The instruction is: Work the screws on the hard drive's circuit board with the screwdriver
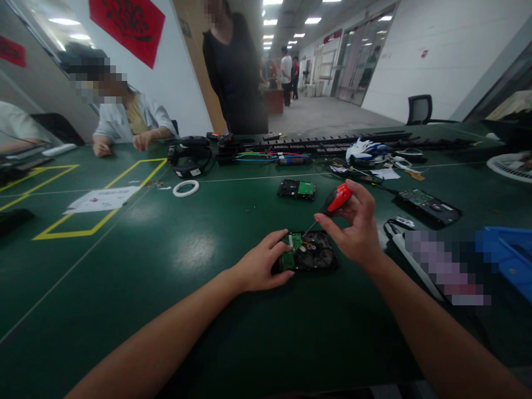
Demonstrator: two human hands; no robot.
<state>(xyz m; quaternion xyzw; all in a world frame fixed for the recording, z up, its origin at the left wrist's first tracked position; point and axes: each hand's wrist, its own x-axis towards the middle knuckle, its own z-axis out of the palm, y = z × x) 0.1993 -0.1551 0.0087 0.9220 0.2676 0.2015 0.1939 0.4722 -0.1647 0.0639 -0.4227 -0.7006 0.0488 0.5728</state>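
A hard drive (322,254) lies on the green table in front of me, its green circuit board facing up on the left part. My left hand (266,260) grips the drive's left end, fingers on the board and thumb along the near edge. In my right hand (357,227) is a red and black screwdriver (337,198), held tilted by its handle. Its thin shaft slants down to the left, and the tip reaches the circuit board near its far edge. Whether the tip sits in a screw is too small to tell.
Beyond lies a second hard drive (296,189), with a third drive (430,206) to the right. A white ring (185,188) and paper sheet (102,199) lie left. Cables, gloves (368,151) and a blue bin (509,255) are rightward. A seated person (133,119) is across the table.
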